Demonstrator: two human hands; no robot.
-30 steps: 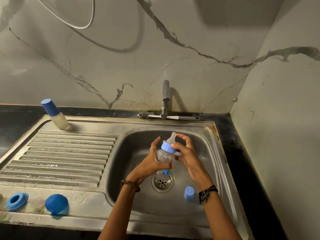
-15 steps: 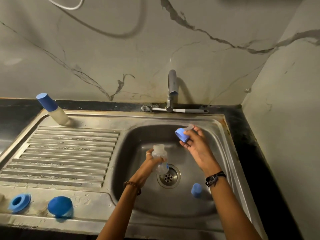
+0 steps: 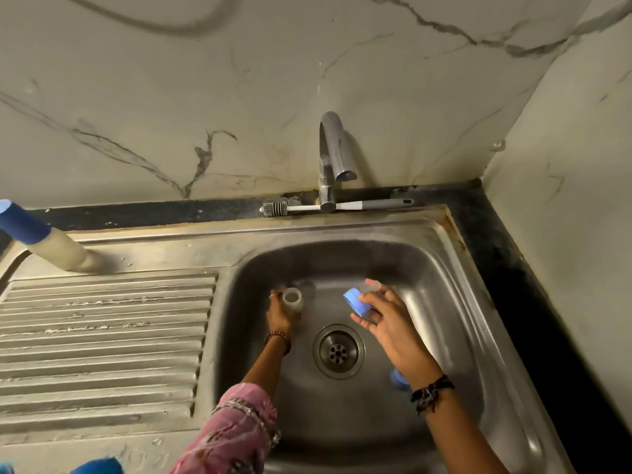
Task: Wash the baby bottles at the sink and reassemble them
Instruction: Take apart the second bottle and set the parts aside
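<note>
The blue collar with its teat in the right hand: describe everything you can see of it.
The blue collar is a light-blue screw ring of what looks like plastic, with a pale translucent teat poking out of its far side. It is off the bottle and tilted, its open underside facing left. The right hand holds it from the right over the sink basin, thumb and fingers curled round the ring. Nothing else touches it.

I see sink: brushed steel, dull sheen | tap: glossy chrome | wall: smooth veined marble | bottle: translucent plastic
</note>
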